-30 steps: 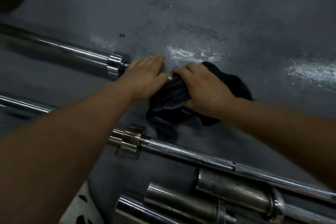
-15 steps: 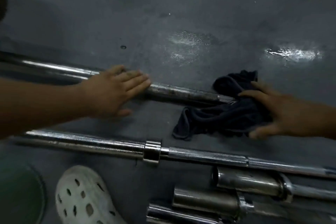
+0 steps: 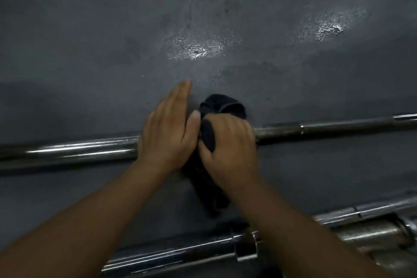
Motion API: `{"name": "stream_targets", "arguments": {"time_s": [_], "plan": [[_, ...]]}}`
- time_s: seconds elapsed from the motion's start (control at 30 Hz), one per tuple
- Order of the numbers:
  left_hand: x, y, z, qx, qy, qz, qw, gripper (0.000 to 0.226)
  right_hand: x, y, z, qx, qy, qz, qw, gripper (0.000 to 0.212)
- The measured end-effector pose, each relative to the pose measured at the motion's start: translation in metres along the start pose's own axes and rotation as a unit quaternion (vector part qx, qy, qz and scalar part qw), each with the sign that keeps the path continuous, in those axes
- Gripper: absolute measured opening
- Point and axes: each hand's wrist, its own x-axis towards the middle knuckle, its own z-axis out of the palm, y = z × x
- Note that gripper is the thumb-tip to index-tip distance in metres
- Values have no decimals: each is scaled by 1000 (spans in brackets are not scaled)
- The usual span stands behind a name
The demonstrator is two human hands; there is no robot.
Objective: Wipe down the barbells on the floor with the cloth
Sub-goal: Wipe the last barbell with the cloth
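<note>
Hands, left (image 3: 165,136), right (image 3: 228,142); one cloth (image 3: 222,105) (three barbells (image 3: 74,150)).

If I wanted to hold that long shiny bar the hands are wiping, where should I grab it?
Probably best to grab the barbell on its thin part, just right of the cloth, coming down from above. It lies flat on the floor, so only its top is free, and that part looks narrow enough for fingers to curl round. The thick end on the left is fatter.
</note>
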Motion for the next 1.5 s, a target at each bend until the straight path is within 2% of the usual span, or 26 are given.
{"name": "stream_targets", "arguments": {"time_s": [0.1,0.17,0.23,0.27,0.33,0.4,0.5,0.57,0.63,0.67,0.7,0.77,0.8,0.87,0.9,0.97,1.03,1.07,1.1,1.17,1.23,1.27,1.33,1.37,1.43,1.5], "plan": [[30,-3,-10,-82,21,-4,996,62,7,54,-38,-85,-64,-41,993,63],[45,-6,-13,-115,41,-8,992,58,4,86,-62,-117,-14,53,992,61],[52,-9,-13,-134,55,-11,989,55,8,72,-53,-89,65,161,981,53],[55,-10,-12,-138,60,-9,989,53,15,48,-36,-74,87,177,978,47],[59,-10,-11,-142,72,0,987,52,22,-8,-3,-53,52,107,991,36],[58,-13,-12,-149,81,-9,986,52,15,-36,10,-12,-36,10,999,32],[51,-16,-14,-162,69,-25,984,51,14,13,-29,-79,-108,-51,990,55],[45,-15,-13,-157,53,-38,985,52,20,55,-58,-133,-47,76,987,69],[40,-11,-9,-118,32,-45,991,50,21,50,-55,-120,34,223,967,71],[38,-9,-5,-92,21,-43,995,48,19,29,-39,-120,42,234,964,68],[36,-7,-1,-68,15,-37,997,48,13,4,-23,-119,21,193,974,63],[27,-6,2,-29,5,-29,999,54,-8,-26,-2,-95,-61,41,993,58],[21,-7,2,-10,-9,-20,1000,58,-17,-20,-5,-90,-92,-19,992,61],[5,-9,2,48,-53,15,997,64,-27,34,-33,-101,-71,-46,991,62],[-3,-8,3,79,-70,38,994,65,-32,72,-52,-118,-36,-10,992,58],[-14,-7,6,126,-71,85,986,62,-40,144,-92,-137,61,162,975,48],[-18,-4,9,163,-52,121,978,62,-42,169,-107,-81,160,332,926,41],[-18,-2,9,174,-60,121,975,67,-40,156,-97,-67,184,368,909,38],[-13,-1,7,181,-76,111,974,74,-36,133,-81,-53,183,364,912,36],[-4,3,-1,220,-117,116,962,92,-38,76,-44,-45,113,206,971,37],[2,6,-7,322,-154,213,910,98,-47,54,-37,-64,-4,9,998,43],[2,12,-9,372,-161,265,875,94,-43,71,-52,-83,-25,-35,996,46],[-6,36,-6,446,-197,301,820,84,-34,132,-89,-122,-14,9,992,49],[-10,48,1,453,-214,282,818,83,-28,166,-108,-130,10,65,989,49],[-16,65,23,398,-237,185,867,82,-26,202,-127,-87,85,143,982,49],[-21,78,46,337,-215,99,911,84,-34,183,-102,-84,125,133,980,52]]}}
